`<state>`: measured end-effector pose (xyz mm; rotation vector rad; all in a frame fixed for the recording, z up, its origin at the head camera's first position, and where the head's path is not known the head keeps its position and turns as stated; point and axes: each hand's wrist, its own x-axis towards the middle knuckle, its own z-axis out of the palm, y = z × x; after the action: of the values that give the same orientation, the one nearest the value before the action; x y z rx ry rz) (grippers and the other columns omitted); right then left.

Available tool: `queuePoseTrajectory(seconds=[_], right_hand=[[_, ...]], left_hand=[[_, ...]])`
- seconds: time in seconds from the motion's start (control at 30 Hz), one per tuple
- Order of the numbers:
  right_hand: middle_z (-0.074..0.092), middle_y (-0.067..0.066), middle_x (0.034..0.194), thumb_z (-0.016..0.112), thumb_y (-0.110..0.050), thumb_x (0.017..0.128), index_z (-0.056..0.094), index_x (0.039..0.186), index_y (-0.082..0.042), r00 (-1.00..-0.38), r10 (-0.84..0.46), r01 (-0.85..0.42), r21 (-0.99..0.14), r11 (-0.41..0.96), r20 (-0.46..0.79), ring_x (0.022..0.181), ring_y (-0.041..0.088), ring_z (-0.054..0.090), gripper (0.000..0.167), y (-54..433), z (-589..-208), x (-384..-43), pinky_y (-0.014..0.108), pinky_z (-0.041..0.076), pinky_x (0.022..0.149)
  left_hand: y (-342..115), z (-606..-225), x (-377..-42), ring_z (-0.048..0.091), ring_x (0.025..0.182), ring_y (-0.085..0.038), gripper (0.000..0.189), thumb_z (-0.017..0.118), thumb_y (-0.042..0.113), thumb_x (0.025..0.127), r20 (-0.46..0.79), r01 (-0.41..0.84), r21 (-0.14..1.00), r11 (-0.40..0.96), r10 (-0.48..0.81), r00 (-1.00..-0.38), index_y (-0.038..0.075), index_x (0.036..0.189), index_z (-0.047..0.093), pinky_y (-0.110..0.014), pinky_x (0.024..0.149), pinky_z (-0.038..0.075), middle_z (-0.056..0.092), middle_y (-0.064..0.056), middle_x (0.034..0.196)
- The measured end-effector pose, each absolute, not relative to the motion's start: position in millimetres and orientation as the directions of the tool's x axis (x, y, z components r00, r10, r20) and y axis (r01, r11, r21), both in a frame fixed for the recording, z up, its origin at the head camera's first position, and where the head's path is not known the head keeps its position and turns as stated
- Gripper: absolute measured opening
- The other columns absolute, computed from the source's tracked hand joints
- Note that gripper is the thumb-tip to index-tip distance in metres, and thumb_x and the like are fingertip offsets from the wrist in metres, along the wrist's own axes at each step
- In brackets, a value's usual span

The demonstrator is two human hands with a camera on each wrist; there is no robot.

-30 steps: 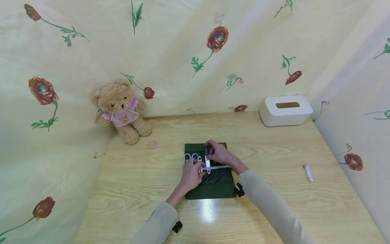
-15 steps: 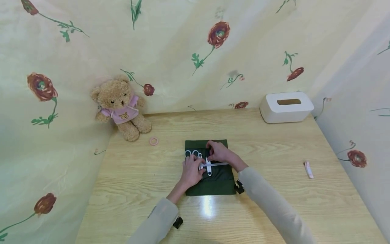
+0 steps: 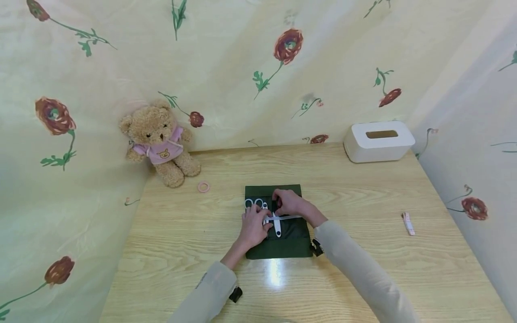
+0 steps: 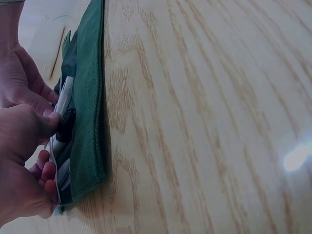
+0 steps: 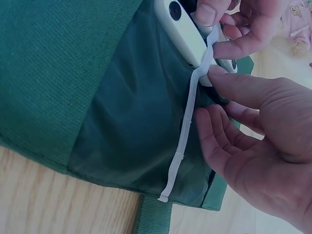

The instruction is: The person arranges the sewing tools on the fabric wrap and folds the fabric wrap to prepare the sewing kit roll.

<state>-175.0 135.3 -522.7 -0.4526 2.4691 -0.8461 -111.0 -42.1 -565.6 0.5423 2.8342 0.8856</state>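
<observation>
A dark green fabric tool pouch (image 3: pixel 278 252) lies unfolded on the table, crossed by a white elastic band (image 5: pixel 184 131). My left hand (image 3: pixel 252 229) lies over the pouch's left half, pinching the band between thumb and fingers. With my right hand (image 3: pixel 288 202) I pinch the dark end of a slim white-handled tool (image 5: pixel 181 34), whose other end bears a black dot. The handle passes beneath the band and points toward me; my fingers hide its dark end. White scissors handles (image 3: pixel 258 203) show above my left hand, beside another slim white tool (image 3: pixel 265 206).
A teddy bear (image 3: pixel 159 143) in a pink top sits at the back left, near a pink ring (image 3: pixel 203 187). At the back right stands a white tissue box (image 3: pixel 378 142). A small pale strip (image 3: pixel 409 224) lies on the right of the wooden table (image 3: pixel 355 193).
The white-handled tool has slid toward me under the elastic band, so more of it shows below. My right hand moved slightly with it; my left hand stays in place.
</observation>
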Motion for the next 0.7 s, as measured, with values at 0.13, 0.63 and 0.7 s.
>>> queuePoseTrajectory(seconds=[0.13, 0.63, 0.7], right_hand=[[0.058, 0.01, 0.092, 0.077, -0.001, 0.084, 0.057, 0.116, 0.001, -0.817, -0.456, -0.149, -0.634, 0.759, -0.353, 0.079, 0.023, 0.055, 0.038, 135.9, -517.9, -174.8, 0.036, 0.046, 0.071], [0.064, 0.016, 0.091, 0.062, -0.005, 0.096, 0.06, 0.107, 0.012, -0.936, -0.325, -0.16, -0.664, 0.731, -0.132, 0.075, 0.024, 0.062, 0.021, 273.1, -494.2, -153.8, 0.036, 0.052, 0.064], [0.064, 0.018, 0.088, 0.062, -0.004, 0.095, 0.059, 0.105, 0.014, -0.959, -0.261, -0.135, -0.627, 0.767, -0.112, 0.069, 0.022, 0.062, 0.021, 309.8, -494.2, -143.4, 0.035, 0.051, 0.06]], left_hand=[[-41.3, -565.9, -110.8, 0.042, 0.1, -0.025, 0.021, 0.077, 0.017, 0.089, -0.006, 0.302, 0.577, 0.759, 0.374, -0.927, 0.016, 0.108, 0.068, -0.041, 0.082, 0.033, 0.046, -0.006, 0.108], [-42.9, -555.5, -107.2, 0.044, 0.098, -0.026, 0.018, 0.073, 0.02, 0.093, 0.121, 0.386, 0.539, 0.749, 0.384, -0.915, 0.013, 0.11, 0.07, -0.041, 0.079, 0.036, 0.052, -0.008, 0.105], [-41.9, -554.7, -107.0, 0.044, 0.098, -0.027, 0.017, 0.072, 0.02, 0.093, 0.123, 0.392, 0.542, 0.743, 0.391, -0.912, 0.013, 0.109, 0.07, -0.042, 0.08, 0.036, 0.052, -0.008, 0.104]])
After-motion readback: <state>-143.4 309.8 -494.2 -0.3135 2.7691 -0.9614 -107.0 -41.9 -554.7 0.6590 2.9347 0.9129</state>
